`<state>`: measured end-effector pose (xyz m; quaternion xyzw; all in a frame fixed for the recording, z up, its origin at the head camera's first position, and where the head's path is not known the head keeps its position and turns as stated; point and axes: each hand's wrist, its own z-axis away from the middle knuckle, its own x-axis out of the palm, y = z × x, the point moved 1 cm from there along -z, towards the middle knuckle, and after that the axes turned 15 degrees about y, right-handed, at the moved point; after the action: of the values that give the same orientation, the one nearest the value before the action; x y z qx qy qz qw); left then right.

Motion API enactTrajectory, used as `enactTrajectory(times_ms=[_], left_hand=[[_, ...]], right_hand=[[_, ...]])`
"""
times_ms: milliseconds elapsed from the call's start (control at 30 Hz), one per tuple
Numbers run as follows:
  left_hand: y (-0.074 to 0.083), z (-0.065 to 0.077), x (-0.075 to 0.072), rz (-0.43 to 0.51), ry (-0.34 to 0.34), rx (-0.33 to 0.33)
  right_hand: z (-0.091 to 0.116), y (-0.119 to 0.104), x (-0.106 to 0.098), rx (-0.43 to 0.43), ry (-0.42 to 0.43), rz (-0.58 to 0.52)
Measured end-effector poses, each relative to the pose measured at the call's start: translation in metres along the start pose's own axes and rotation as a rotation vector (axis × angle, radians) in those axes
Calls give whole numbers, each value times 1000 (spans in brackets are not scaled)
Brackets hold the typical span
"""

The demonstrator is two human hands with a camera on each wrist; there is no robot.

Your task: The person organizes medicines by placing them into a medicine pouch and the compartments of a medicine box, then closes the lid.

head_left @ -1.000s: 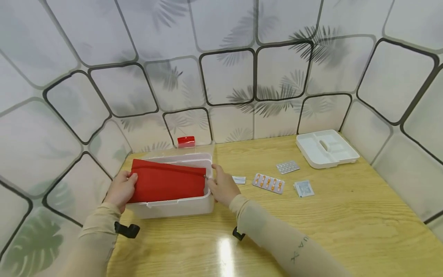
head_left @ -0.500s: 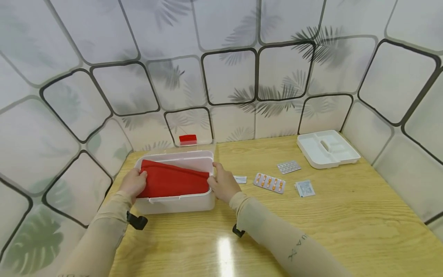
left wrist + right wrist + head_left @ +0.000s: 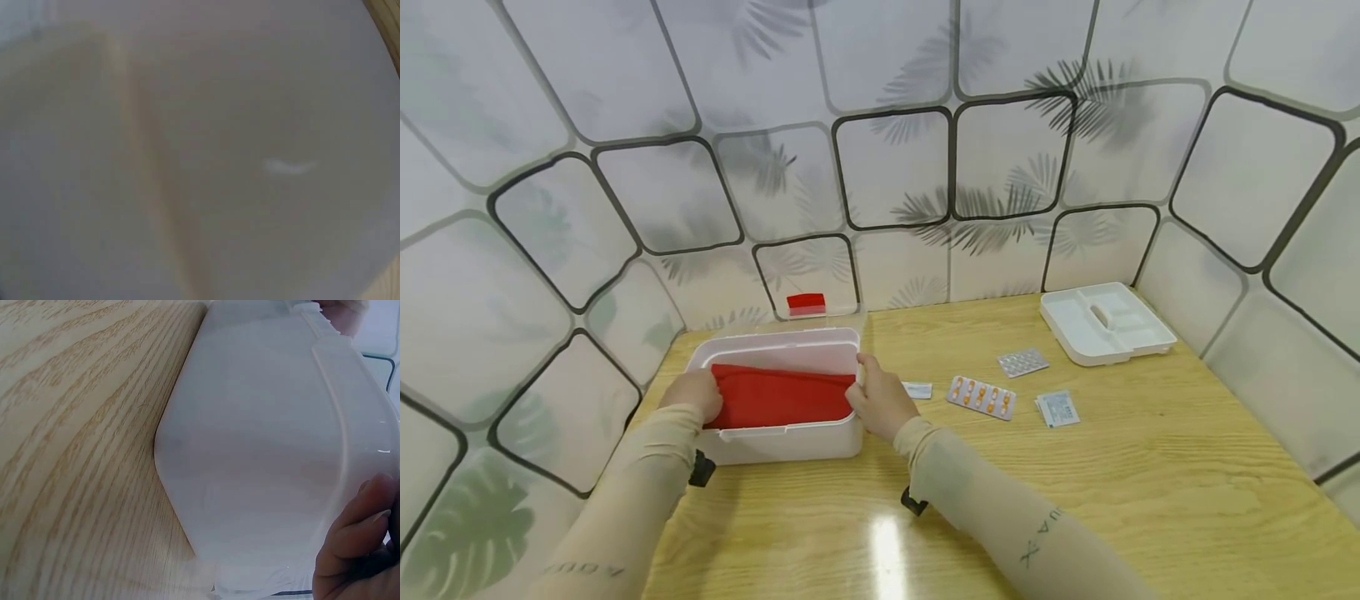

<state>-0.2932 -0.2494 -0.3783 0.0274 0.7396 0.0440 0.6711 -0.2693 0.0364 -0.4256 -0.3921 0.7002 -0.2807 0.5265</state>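
Observation:
A flat red fabric pouch [image 3: 778,398] lies down inside an open white plastic box [image 3: 782,443]. My left hand [image 3: 694,395] reaches over the box's left end and holds the pouch's left end, its fingertips hidden. On the right, my right hand [image 3: 880,400] grips the box's end wall at the rim. In the right wrist view, the curled fingers [image 3: 359,540] of that hand are at the rim of the box [image 3: 262,444], which stands on the table. The left wrist view is filled by the blurred pale wall of the box [image 3: 250,125].
A clear lid with a red latch [image 3: 806,303] stands raised behind the box. To the right lie an orange-capsule blister pack [image 3: 981,397], a silver blister pack [image 3: 1023,362], small sachets [image 3: 1058,409] and a white strip [image 3: 917,390]. A white compartment tray [image 3: 1078,337] sits at the back right.
The red pouch has gone down from above the rim into the box. My left hand has moved right and down with it. The right hand stays at the box's right end.

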Motion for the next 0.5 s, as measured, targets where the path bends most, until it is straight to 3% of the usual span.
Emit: enactTrajectory(times_ms=[233,400,500], left_hand=[[5,1,10,-42,59,-45],[7,0,10,-55,67,-30],[7,-1,10,-71,39,14]], right_hand=[[0,-1,0,4,-7,-11],[-1,0,0,6,-4,0],[-2,1,0,-4,4,14]])
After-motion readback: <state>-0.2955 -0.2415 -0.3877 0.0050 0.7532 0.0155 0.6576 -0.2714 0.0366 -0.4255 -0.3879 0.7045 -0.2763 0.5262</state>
